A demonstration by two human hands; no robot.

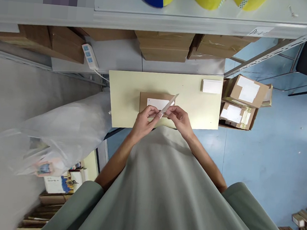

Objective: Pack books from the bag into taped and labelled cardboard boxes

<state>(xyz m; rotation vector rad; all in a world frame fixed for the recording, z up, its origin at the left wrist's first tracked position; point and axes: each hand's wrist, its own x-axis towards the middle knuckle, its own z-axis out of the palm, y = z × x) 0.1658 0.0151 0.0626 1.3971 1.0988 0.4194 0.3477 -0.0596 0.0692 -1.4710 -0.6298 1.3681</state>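
A small brown cardboard box (144, 99) with a white label (156, 102) lies on a pale yellow table (192, 97). Just above its near edge, my left hand (145, 119) and my right hand (178, 118) both pinch the lower end of a thin white paper strip (170, 104). The strip slants up and to the right over the box. Fingers of both hands are closed on it.
A white stack of labels (212, 86) lies at the table's far right corner. Labelled cardboard boxes (242, 101) sit on the blue floor to the right. A grey shelf (178, 20) with brown cartons is beyond. A plastic bag (66, 129) bulges at left near a power strip (90, 56).
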